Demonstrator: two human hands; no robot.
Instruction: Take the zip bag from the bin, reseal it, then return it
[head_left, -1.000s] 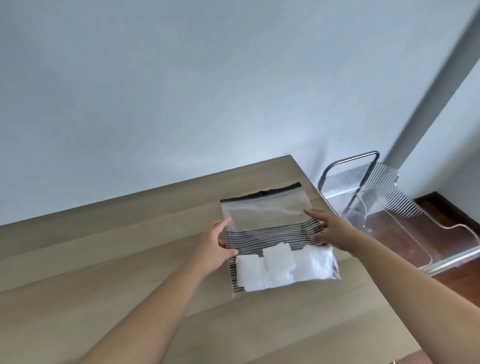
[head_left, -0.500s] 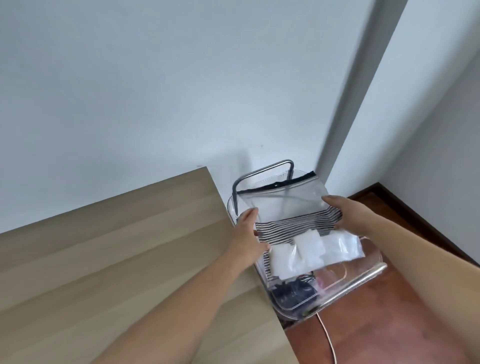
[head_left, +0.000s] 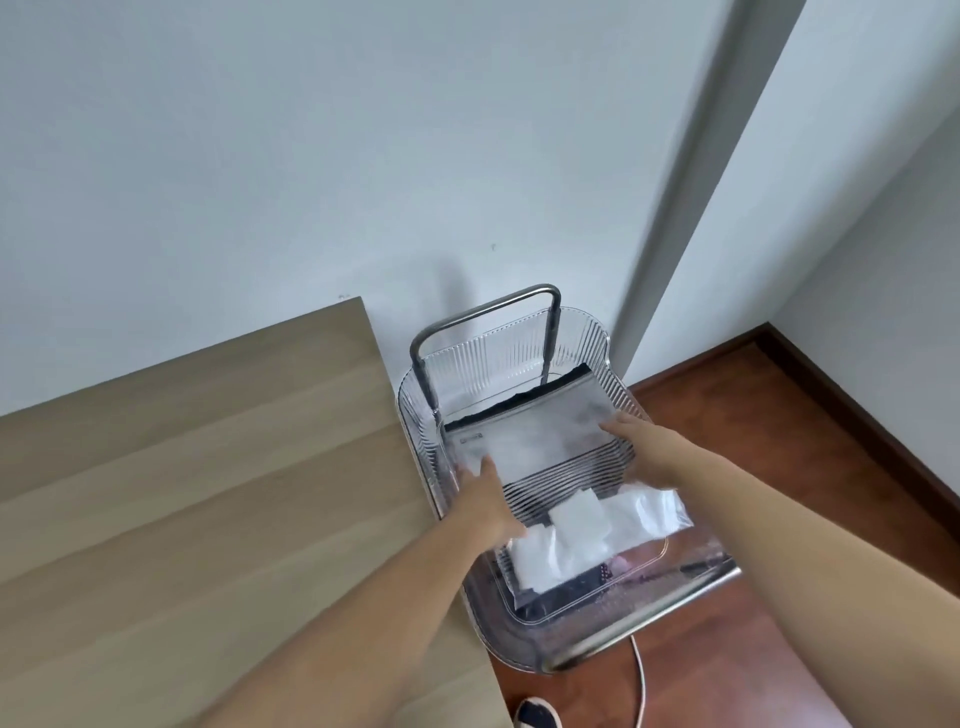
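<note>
Head view: a second ago the zip bag (head_left: 540, 457) lay flat on the tabletop (head_left: 208, 467). It has since been carried off the tabletop's right edge and now hangs inside the top of the clear ribbed bin (head_left: 618, 358), which stands on the wooden floor (head_left: 805, 493) just beside the tabletop. Its black zip strip looks closed along its whole length, so I judge the resealing done and the return nearly finished; only lowering and letting go seem left.

The bag is tilted. Its zip end dips toward the bin's far wall, below the metal handle (head_left: 483, 312), while the end holding the white packets (head_left: 566, 540) sits higher over the bin's near end. A striped cloth (head_left: 571, 478) shows through the plastic.

Both arms reach forward and down. The left hand (head_left: 485, 501) pinches the bag's left edge, thumb on top and the rest tucked beneath. The right hand (head_left: 636, 441) holds the right edge with its fingers (head_left: 615, 427) laid fairly straight over the top face; its thumb is hidden, presumably underneath.
</note>
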